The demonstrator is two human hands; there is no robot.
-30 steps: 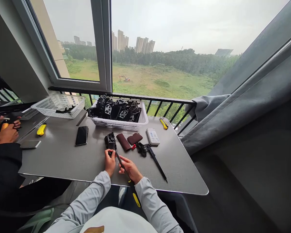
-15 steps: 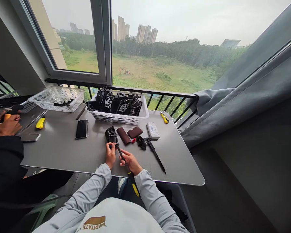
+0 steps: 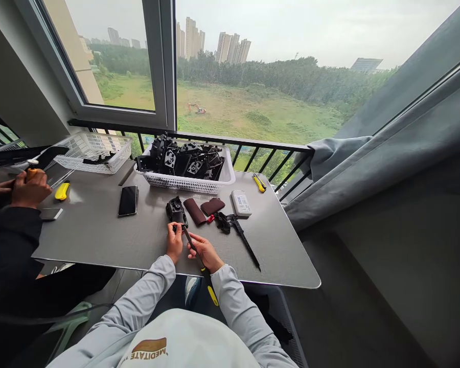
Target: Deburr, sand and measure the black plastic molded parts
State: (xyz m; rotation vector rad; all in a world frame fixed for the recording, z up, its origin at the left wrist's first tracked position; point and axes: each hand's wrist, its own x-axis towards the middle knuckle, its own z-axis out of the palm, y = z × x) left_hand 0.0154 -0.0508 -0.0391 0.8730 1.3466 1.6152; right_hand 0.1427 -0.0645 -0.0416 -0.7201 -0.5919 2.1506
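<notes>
My left hand [image 3: 174, 245] is closed on the near end of a black plastic part [image 3: 176, 210], which lies on the grey table. My right hand [image 3: 208, 255] grips a flat file [image 3: 210, 292] with a black and yellow handle. The file's dark blade slants up to the left, its tip against or right beside the part's near end, by my left fingers. Just right of the part are two brown pieces of sandpaper [image 3: 194, 212], a small red piece [image 3: 210, 218], a black crumpled bit [image 3: 223, 223] and a black caliper [image 3: 247, 245].
A white basket [image 3: 184, 184] heaped with black parts stands at the back, beside another basket [image 3: 118, 162]. Also there: a phone [image 3: 128, 201], a white box [image 3: 241, 203], two yellow cutters [image 3: 259, 183]. At left, a co-worker's hands [image 3: 31, 189] hold an orange-handled tool and black part.
The file has shifted slightly in my right hand's grip area, toward the lower left. The co-worker's hands have moved right, raising a long black part into view. My left hand stays put.
</notes>
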